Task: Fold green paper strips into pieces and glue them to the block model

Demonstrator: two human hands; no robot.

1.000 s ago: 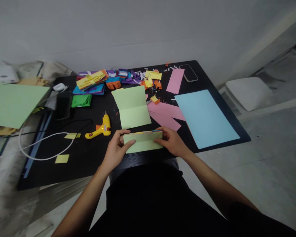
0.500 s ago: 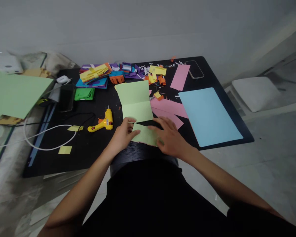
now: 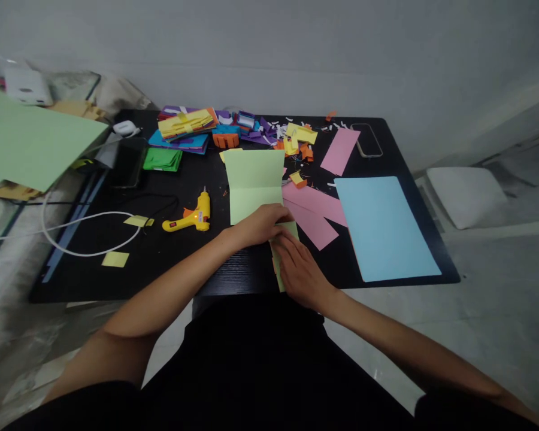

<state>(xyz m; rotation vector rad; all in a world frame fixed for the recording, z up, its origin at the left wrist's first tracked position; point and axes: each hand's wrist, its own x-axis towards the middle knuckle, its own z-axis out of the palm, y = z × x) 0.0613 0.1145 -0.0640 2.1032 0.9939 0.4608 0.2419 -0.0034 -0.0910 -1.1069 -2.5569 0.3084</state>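
A narrow folded piece of light green paper lies near the table's front edge, largely covered by my hands. My left hand reaches across to its far end, and the fingers close over that end. Along its length my right hand lies flat, fingers stretched out and close together, palm side down on the paper. Just beyond my left hand is a larger light green sheet with a crease across its middle; part of its near edge is hidden by that hand.
Left of my hands lies a yellow glue gun. A light blue sheet stack and pink strips lie to the right. Along the back are folded coloured papers, scraps and a phone. A white cable loops at left.
The small green paper has turned from lying crosswise to pointing away from me and looks narrower. My left hand has moved right to its far end; my right hand has come down flat along it.
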